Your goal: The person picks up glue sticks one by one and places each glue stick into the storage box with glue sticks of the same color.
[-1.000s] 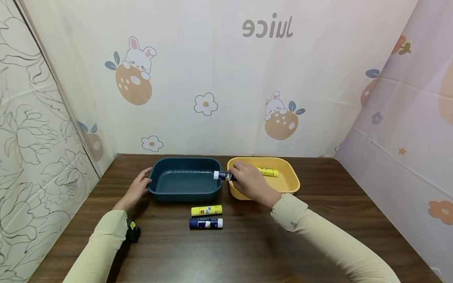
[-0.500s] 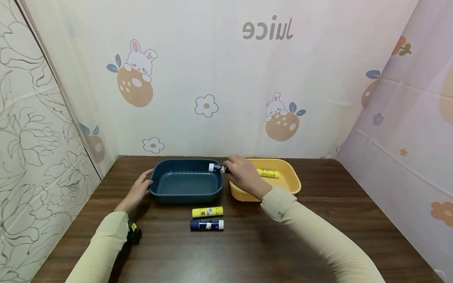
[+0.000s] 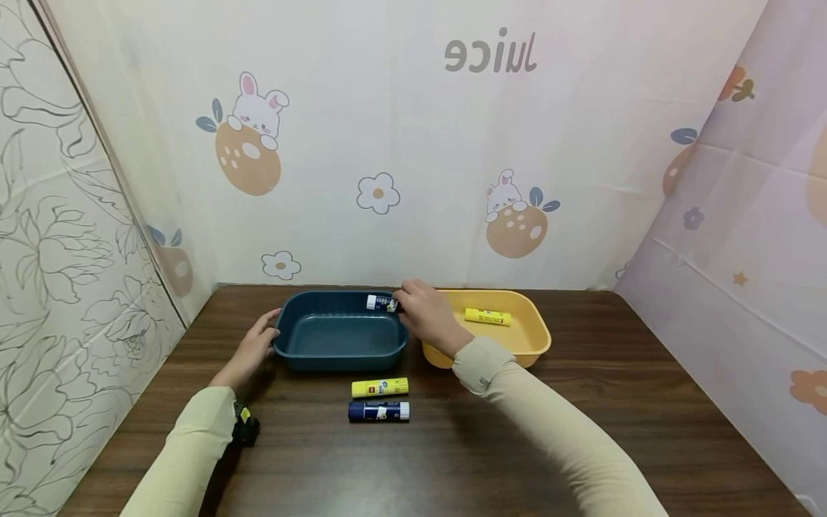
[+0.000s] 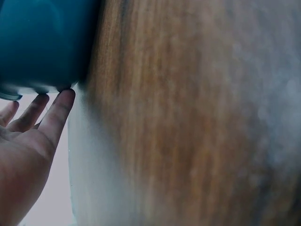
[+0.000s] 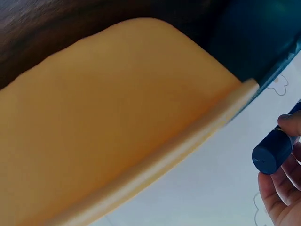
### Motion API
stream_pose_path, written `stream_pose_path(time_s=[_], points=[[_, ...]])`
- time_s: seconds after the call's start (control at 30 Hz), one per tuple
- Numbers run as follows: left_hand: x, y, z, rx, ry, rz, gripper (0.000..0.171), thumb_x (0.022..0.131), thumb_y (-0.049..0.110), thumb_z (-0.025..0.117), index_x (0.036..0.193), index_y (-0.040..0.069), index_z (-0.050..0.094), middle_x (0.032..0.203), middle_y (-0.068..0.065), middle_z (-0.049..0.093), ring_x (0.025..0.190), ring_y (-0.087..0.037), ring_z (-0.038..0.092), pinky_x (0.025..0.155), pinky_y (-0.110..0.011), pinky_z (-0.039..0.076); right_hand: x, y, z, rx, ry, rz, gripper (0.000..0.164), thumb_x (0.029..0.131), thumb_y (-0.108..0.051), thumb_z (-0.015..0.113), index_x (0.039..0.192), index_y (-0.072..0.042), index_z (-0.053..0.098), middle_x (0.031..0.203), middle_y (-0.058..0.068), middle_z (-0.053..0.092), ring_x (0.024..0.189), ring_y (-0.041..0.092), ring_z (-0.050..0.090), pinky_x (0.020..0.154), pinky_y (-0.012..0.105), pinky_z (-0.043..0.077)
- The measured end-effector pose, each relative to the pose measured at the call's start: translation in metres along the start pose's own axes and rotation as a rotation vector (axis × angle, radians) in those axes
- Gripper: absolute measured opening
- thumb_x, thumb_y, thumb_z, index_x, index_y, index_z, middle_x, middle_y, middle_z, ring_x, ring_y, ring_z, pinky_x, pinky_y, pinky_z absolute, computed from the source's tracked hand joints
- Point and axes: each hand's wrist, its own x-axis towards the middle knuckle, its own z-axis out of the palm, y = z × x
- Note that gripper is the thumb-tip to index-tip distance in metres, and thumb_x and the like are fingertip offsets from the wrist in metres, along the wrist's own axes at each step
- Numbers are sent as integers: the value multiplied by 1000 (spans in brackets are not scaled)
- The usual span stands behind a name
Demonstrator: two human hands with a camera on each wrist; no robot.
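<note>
The two hands were well apart, each at its own end of a dark teal tray [image 3: 339, 362] on the brown wood-grain worktop [image 3: 291, 470]. The left hand [image 3: 248, 350] touched the tray's left end; in the left wrist view its fingers reached out fairly straight, tips against the outer wall. The right hand [image 3: 429, 316] pinched a navy glue stick [image 3: 381, 303], thumb on one side and fingers on the other, and held it over the back right part of the teal tray with its white end pointing left. In the right wrist view the stick's flat dark end stuck out from the grip. Just right of the teal tray stood a yellow tray [image 3: 541, 339], partly hidden behind the right hand and wrist, and inside it lay a yellow glue stick [image 3: 487, 317]. In front of the teal tray, two more sticks lay side by side, slightly apart and roughly parallel to its front wall: a yellow-capped stick [image 3: 380, 388] nearer the tray and a white-ended navy stick [image 3: 379, 411] nearer the person. Pale sleeves [image 3: 549, 416] covered both forearms, and a black device [image 3: 245, 427] sat at the left wrist. Behind the worktop hung a pale cloth [image 3: 413, 143] printed with rabbits, oranges, flowers and the mirrored word "Juice".
</note>
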Motion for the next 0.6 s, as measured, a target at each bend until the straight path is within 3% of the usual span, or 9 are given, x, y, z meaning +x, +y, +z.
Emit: stream_pose_path(time_s=[0.2,0.6], points=[[2,-1,0,-10,0,12,55,100,14,29,152,4,14,153,-27,13,133,-42,25,103,-59,29,6,-4,12,-19,-3,-6,24,82,-14,72,105,-4,70,91,5,59,86,19,55,73,29,49],[0,-1,0,-6,9,12,54,100,14,29,151,3,16,151,-28,16,130,-42,28,102,-59,30,20,-20,31,-31,-62,-23,20,88,-13,66,106,-7,70,97,6,61,89,18,56,73,29,50]])
